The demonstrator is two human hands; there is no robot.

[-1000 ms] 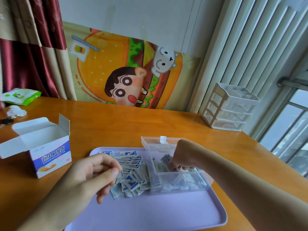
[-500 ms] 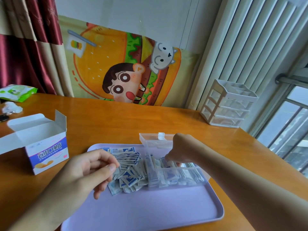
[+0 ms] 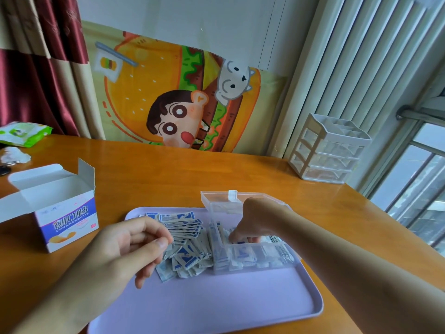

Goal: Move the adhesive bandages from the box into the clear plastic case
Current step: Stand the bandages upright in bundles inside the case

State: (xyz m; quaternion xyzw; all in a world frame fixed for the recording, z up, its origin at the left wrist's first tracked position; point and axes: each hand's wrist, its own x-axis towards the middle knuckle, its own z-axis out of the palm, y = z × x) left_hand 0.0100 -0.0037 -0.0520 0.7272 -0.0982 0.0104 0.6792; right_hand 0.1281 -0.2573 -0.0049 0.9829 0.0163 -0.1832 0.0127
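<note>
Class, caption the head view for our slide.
Right hand reaches into clear case; bandages lie piled on tray.

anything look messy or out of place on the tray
Yes: a loose heap of bandages lies spilled on the lilac tray beside the clear case, not yet inside it. Nothing looks damaged.

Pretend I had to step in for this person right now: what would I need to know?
Left hand: fingers curled, hanging over the loose pile of bandages on the tray; whether it pinches one is unclear.
Right hand: reaching down into the open case, fingertips among bandages there.
Box: open, on the table left of the tray; no bandages visible inside from this angle.
Done: bandages are out of the box, many already in the case.
Left: move the pile into the case.
</note>
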